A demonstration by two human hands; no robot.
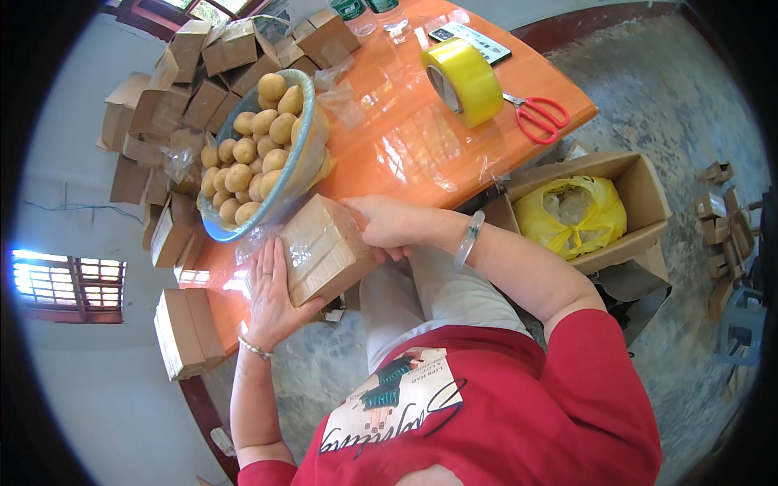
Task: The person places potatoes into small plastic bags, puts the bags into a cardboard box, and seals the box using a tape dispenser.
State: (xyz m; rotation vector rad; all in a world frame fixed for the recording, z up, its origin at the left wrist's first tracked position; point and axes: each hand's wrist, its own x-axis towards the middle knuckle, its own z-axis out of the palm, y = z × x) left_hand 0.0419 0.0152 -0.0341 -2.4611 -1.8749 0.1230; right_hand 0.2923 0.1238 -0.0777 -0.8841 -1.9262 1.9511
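A small cardboard box (325,252) with clear tape across it rests at the near edge of the orange table (389,140). My left hand (276,288) lies along its left side, fingers extended and thumb at the near edge. At the box's right side is my right hand (386,225), its fingers curled against the cardboard and partly hidden. Just beyond the box stands a blue basin (307,115), lined with clear plastic and filled with round, brownish-yellow fruits or potatoes (239,177). A large roll of yellow packing tape (468,82) stands farther right, beside red-handled scissors (541,119).
Cardboard boxes (231,48) pile up behind the basin. Two taped boxes (189,331) sit at the table's left end. A phone (471,42) and plastic bottles (389,9) lie toward the back. Right of the table, a carton (647,200) holds a yellow plastic bag (571,215).
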